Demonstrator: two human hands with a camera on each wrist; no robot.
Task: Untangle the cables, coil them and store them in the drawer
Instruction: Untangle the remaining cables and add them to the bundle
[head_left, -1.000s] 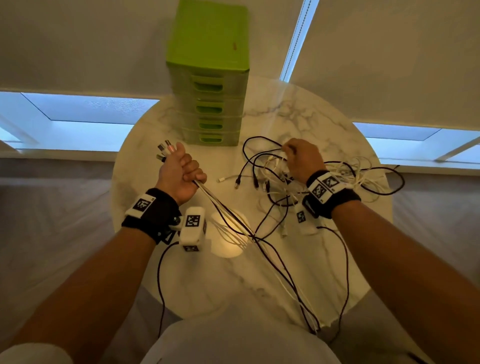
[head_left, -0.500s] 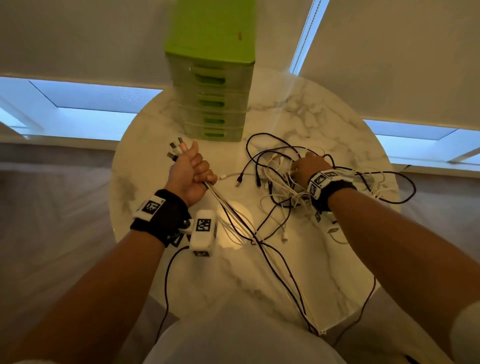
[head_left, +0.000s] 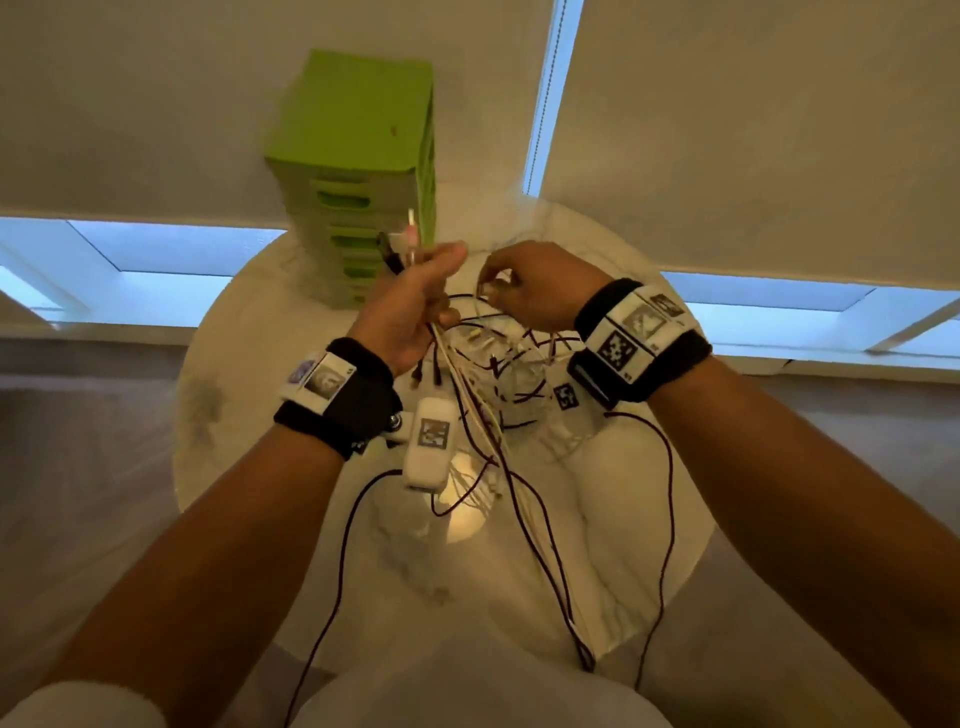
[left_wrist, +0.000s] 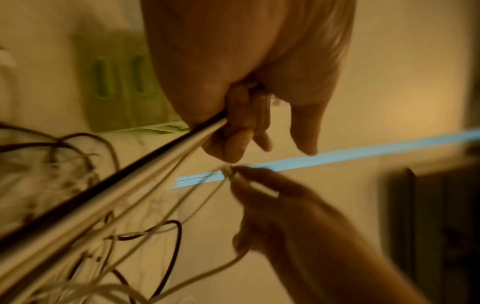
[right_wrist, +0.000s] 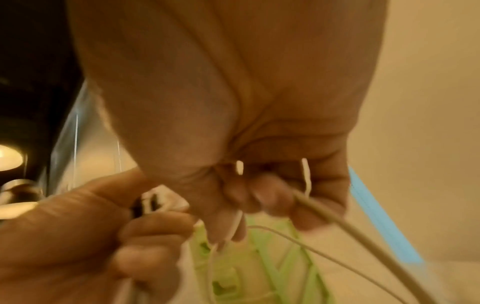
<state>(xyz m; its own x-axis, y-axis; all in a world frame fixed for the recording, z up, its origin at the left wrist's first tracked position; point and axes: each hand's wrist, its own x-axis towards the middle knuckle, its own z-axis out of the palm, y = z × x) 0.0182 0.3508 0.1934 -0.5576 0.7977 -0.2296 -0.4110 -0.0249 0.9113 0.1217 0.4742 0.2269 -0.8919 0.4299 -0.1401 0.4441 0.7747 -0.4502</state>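
1. Cables, thin black and white cords with small plugs (head_left: 498, 395), are seen as a loose tangle lying on and hanging above the round white marble tabletop (head_left: 613, 525), with several strands trailing over its near edge.
2. A bundle of plug ends is gripped in the left hand (head_left: 410, 306), whose fingers are curled tightly round it; the plugs stick up above the fist and the cords run taut down from it.
3. A single thin white cable (right_wrist: 306, 174) is pinched between the curled fingers of the right hand (head_left: 524, 291), just beside the left hand.
4. The cords are judged to be light, limp and springy, likely to snag on one another and to slide through a loose grip; pulling hard on a knot would probably tighten it.
5. A hold near the plug ends is judged best, since the stiffer plugs give purchase and let each cord be drawn out end first.
6. The green plastic stack of drawers (head_left: 358, 171) stands at the far side of the tabletop, all drawers apparently closed.
7. No brand or legible writing is seen; only black-and-white square marker patterns are shown on the wristbands (head_left: 636, 338), and these are partly blurred.
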